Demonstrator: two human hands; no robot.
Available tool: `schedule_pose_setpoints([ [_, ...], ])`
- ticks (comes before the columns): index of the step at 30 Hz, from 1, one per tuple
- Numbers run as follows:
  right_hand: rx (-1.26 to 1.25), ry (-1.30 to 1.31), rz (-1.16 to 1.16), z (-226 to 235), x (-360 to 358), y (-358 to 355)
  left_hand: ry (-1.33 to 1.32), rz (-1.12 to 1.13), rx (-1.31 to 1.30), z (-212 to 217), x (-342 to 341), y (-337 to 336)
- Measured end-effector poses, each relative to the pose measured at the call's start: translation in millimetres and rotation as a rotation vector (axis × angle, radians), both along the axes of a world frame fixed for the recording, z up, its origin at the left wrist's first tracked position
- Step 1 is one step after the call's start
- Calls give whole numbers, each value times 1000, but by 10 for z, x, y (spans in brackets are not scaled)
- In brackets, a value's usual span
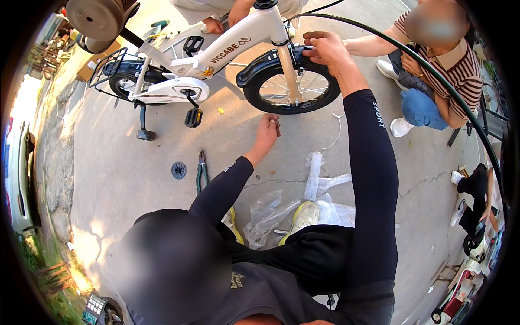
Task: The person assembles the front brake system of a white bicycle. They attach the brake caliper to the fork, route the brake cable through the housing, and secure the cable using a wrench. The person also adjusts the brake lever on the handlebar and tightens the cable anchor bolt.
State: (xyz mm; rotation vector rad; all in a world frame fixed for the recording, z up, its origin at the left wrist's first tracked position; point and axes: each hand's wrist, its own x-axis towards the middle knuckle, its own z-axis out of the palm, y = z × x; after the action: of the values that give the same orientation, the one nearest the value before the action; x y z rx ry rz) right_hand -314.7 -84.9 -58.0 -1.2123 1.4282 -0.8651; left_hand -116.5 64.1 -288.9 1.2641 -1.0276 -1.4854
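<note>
Well to the left of the left hand, the brown seat (95,20) and rear wheel (116,86) mark the back of a white bike (230,49), which stands upright above and beyond that hand. A small side wheel (146,135) sits level with the hand, also well to its left. Nearer, below and left of it, lie a round drain cover (179,170) and a pair of pliers (202,172). Another person's hand (213,25) shows behind the bike's frame, above and left of the left hand.

The left hand (267,133) is just below the front wheel (281,109), its fingers curled in together; I cannot tell whether they pinch anything. Below and right of it, crumpled clear plastic wrap (312,176) lies on the ground by a shoe (306,215).

The right hand (326,50) is at the top of the front wheel, beside the fork (287,73), fingers reaching left and slightly bent; I cannot tell whether they grip. A black cable (422,63) arcs to its right. Beyond, a crouching person in a striped shirt (456,65) stretches an arm (374,45) toward it.
</note>
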Motion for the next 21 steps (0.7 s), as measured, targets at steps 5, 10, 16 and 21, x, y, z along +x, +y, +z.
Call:
schedule_pose_setpoints([
  [5, -35, -115, -139, 153, -46, 214, 340, 105, 76, 979, -112, -404],
  [10, -37, -147, -58, 39, 48, 220, 667, 148, 179, 1411, -207, -574],
  [16, 32, 10, -109, -123, 356, 111, 727, 232, 181, 1484, -177, -758],
  [21, -23, 196, -143, -257, 452, 73, 684, 248, 175, 1510, -190, -805],
])
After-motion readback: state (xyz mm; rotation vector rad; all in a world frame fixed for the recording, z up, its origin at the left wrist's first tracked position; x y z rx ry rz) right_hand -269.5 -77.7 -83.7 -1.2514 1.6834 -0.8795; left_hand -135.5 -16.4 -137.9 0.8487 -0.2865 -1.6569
